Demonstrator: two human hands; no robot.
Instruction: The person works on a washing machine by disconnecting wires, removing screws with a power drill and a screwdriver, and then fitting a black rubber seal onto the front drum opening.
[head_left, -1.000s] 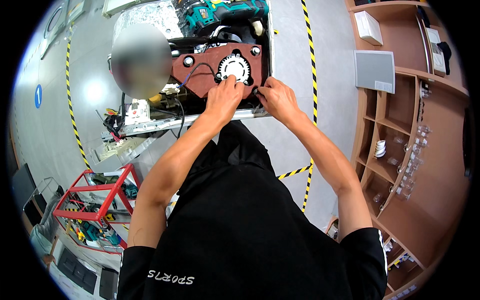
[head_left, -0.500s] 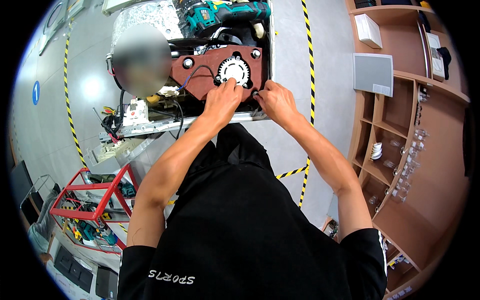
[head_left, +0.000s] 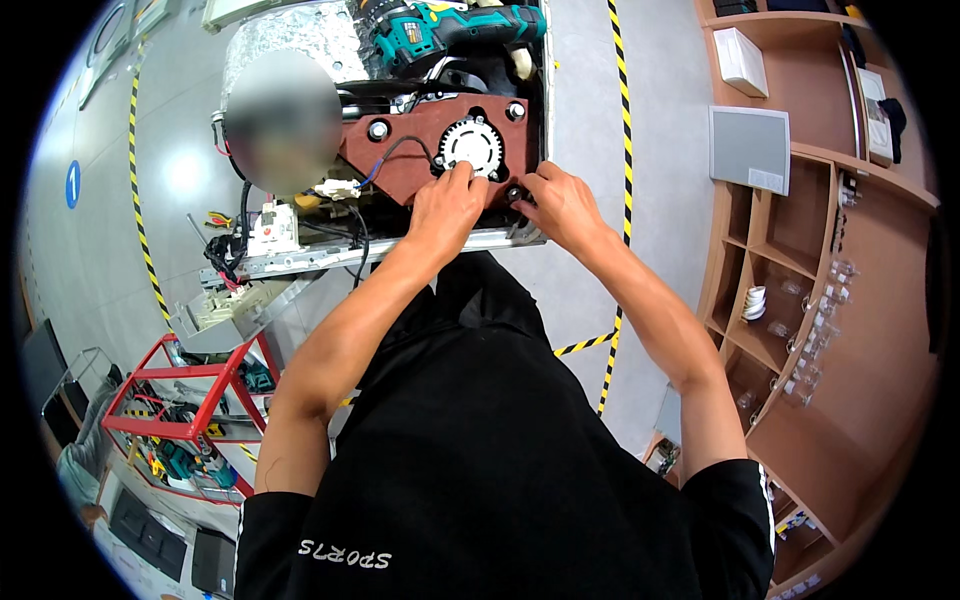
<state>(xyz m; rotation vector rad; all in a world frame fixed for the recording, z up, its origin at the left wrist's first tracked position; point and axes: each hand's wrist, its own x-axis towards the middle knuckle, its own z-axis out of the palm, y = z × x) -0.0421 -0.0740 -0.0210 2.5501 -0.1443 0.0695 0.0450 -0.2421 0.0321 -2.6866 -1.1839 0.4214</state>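
Observation:
A reddish-brown plate [head_left: 405, 155] lies inside an opened appliance cabinet. A round silver part with a toothed rim [head_left: 470, 147] sits in its middle, and a dark cable runs off it to the left. My left hand [head_left: 448, 208] rests at the lower edge of the round part, its fingers curled and closed; what they grip, if anything, is hidden. At the plate's lower right corner, my right hand [head_left: 562, 205] pinches at a bolt [head_left: 515, 193] with thumb and forefinger. More bolts show at the upper left [head_left: 379, 130] and upper right [head_left: 515, 111] of the plate.
Beyond the plate lies a teal power drill [head_left: 450, 30] on the cabinet. White connectors [head_left: 338, 188] and loose wires hang at the left. A red tool rack [head_left: 185, 400] stands lower left; wooden shelves [head_left: 790, 220] line the right. A metal cabinet edge [head_left: 400, 250] runs nearest me.
The view has shifted slightly. My right fingers have moved a little off the corner bolt's top, so more of it shows. My left hand stays at the round part.

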